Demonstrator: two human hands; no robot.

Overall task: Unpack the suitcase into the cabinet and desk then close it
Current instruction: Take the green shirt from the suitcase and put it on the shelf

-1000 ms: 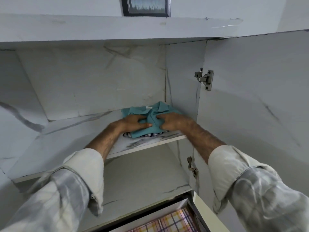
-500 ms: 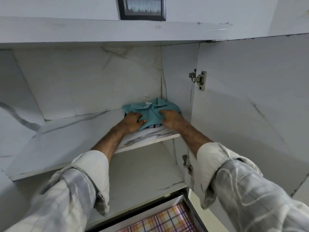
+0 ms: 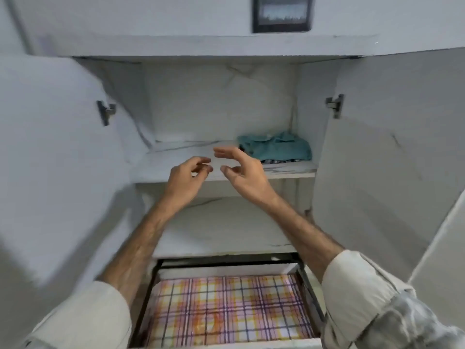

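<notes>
Now, hands: both raised in front of the cabinet, holding nothing, apart from each other and from the shirt.
Left hand (image 3: pixel 187 178): fingers loosely curled, thumb near the fingertips, nothing between them; it hangs before the front edge of the upper shelf.
Right hand (image 3: pixel 242 172): fingers spread and relaxed, palm turned inward, empty; its fingertips sit just left of the shirt without touching it.
Sleeves: pale cuffs rolled back on both forearms, grey patterned fabric behind them.
Shirt (image 3: pixel 275 147): teal, folded, collar up, lying at the right end of the upper shelf close to the right inner wall; a dark striped garment (image 3: pixel 279 161) shows under its front edge.
Upper shelf (image 3: pixel 176 159): white marble pattern, bare to the left of the shirt.
Lower shelf (image 3: pixel 221 225): same finish, beneath the upper one.
Cabinet (image 3: pixel 216 102): both doors swung open; left door (image 3: pixel 50 159) and right door (image 3: pixel 377 159) each carry a metal hinge near the top.
Drawer (image 3: pixel 226 306): pulled out below the lower shelf, dark frame, lined with plaid sheet in pink, yellow and orange.
Frame (image 3: pixel 281 13): dark-edged picture on the wall above the cabinet; its content is too blurred to read.
</notes>
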